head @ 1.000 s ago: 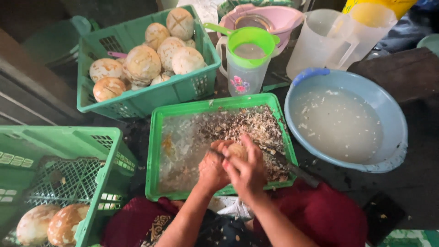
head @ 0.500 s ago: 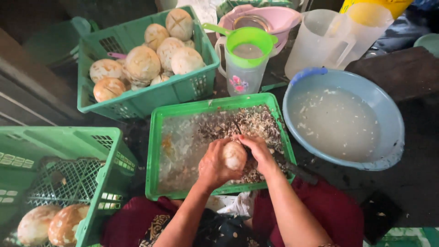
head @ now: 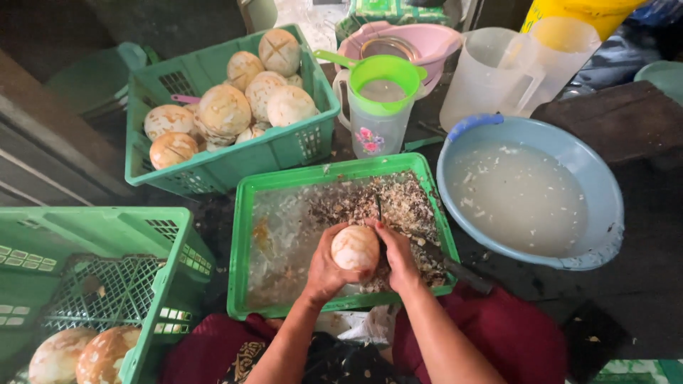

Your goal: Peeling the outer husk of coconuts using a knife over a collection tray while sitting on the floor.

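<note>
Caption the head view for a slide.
Left hand and right hand grip a round, pale peeled coconut over a shallow green plastic tray of shavings.

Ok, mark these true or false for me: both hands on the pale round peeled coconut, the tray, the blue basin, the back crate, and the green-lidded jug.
1. Both the left hand and the right hand hold the pale round peeled coconut. True.
2. The coconut is held over the round blue plastic basin. False: it is over the shallow green plastic tray of brown shavings.
3. The blue basin holds cloudy whitish liquid. True.
4. The green plastic crate at the back is empty. False: it holds several peeled coconuts.
5. The clear plastic jug with the green lid stands behind the tray. True.
</note>
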